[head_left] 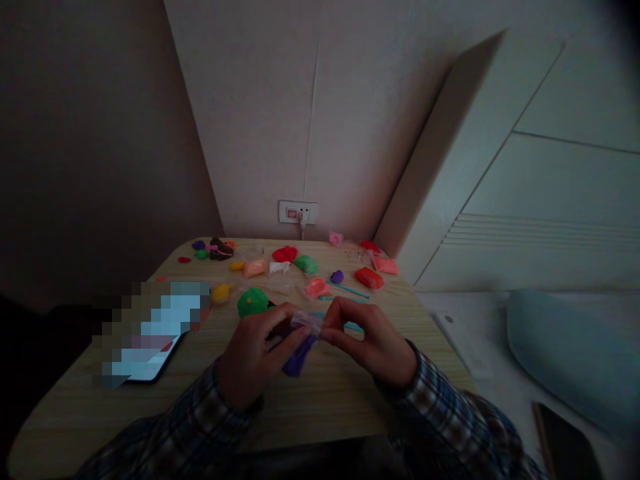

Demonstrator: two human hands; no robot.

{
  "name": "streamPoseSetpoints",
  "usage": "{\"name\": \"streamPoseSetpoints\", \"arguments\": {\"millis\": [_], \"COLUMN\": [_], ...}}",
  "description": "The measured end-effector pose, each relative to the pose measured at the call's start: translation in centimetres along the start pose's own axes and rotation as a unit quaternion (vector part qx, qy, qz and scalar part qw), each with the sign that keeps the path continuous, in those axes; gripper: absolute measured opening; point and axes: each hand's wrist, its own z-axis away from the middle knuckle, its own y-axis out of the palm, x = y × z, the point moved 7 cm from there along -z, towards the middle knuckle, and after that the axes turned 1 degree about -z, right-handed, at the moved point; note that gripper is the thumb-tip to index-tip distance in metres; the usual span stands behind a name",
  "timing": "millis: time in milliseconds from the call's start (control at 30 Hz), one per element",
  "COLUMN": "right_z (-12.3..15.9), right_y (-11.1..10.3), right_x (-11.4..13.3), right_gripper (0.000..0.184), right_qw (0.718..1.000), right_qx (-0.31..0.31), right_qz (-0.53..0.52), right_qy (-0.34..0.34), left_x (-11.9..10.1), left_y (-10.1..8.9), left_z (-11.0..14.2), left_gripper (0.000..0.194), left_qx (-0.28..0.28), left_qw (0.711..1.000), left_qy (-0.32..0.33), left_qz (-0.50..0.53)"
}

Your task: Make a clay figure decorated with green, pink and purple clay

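Between my hands is a small clear plastic bag (299,353) with purple modelling clay inside, held above the front half of the table. My left hand (260,350) pinches the bag's left side, and my right hand (367,337) pinches its gathered upper edge. The purple clay hangs low in the bag. Just beyond my left hand lies a round green clay piece (253,303) with a small yellow dot. Thin blue sticks (349,290) lie behind my right hand and are partly hidden by it.
On the wooden table (320,407), several bagged clays include a red one (369,277), a coral one (316,288) and a green one (306,265). A lit phone (160,347) rests at the left. Behind are a wall socket (298,212) and a plug. Another dark phone (567,440) lies at the right.
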Motion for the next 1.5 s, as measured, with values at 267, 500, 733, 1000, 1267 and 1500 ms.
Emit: {"name": "streamPoseSetpoints", "arguments": {"millis": [267, 500, 733, 1000, 1267, 1500], "right_z": [-0.6, -0.7, -0.8, -0.2, -0.4, -4.4], "right_y": [0.9, 2.7, 1.6, 1.1, 1.2, -8.8], "right_x": [-0.2, -1.1, -1.9, -0.4, -0.1, -7.1], "right_gripper": [0.031, 0.035, 0.028, 0.016, 0.025, 0.031], "right_qw": [0.982, 0.966, 0.989, 0.999, 0.997, 0.968], "right_qx": [0.022, 0.113, 0.063, 0.014, 0.052, -0.246], "right_qz": [-0.189, -0.222, -0.114, 0.031, 0.054, -0.038], "right_qy": [0.016, 0.075, 0.064, 0.025, -0.025, 0.040], "left_x": [0.4, 0.7, 1.4, 0.6, 0.5, 0.5], "left_y": [-0.2, -0.5, 0.1, -0.1, 0.4, -0.4], "left_z": [0.2, 0.0, -0.2, -0.2, -0.3, -0.9], "left_gripper": [0.027, 0.019, 0.017, 0.017, 0.021, 0.022], "left_qx": [0.020, -0.019, 0.010, 0.001, -0.040, -0.054], "left_qw": [0.995, 0.995, 0.997, 1.000, 0.999, 0.998], "left_qy": [0.009, 0.000, -0.041, 0.008, 0.011, 0.022], "left_qz": [0.098, 0.099, 0.059, -0.006, -0.003, 0.018]}}
